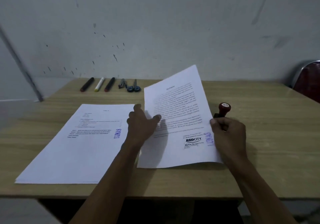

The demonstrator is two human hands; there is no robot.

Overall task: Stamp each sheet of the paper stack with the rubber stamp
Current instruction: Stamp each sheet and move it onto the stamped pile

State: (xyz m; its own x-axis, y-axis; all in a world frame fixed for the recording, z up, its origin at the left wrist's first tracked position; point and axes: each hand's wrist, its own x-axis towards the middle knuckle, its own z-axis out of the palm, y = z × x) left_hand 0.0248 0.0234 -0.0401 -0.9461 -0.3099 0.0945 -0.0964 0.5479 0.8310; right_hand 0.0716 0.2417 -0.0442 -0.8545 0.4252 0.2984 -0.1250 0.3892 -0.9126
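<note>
Paper stack [76, 147]: thin white printed sheets lying flat on the left part of the worktop, the top one already marked with a purple "LUNAS" imprint.
Worktop [259, 154]: pale wood-grain laminate, smooth and flat, against a scuffed grey wall.
Lifted sheet [176, 119]: flexible white page, its far end raised, also bearing a purple "LUNAS" beside a printed logo; it seems to be on its way to the left pile.
Step in hand, judged: turn this stamped page over onto the left pile squarely, edges aligned, so the next page lies bare and flat for the stamp.
Left hand [142, 125]: fingers spread and fairly straight, thumb on the page's face and the fingers behind its left edge, steadying it.
Right hand [228, 133]: fingers curled round the stamp's lower body, at the page's right edge.
Rubber stamp [224, 108]: rounded glossy red knob on a dark stem, upright above the right hand.
Markers [99, 84]: three capped cylinders, two dark and one white, at the worktop's far edge.
Scissors [134, 87]: dark loop handles, beside the markers.
</note>
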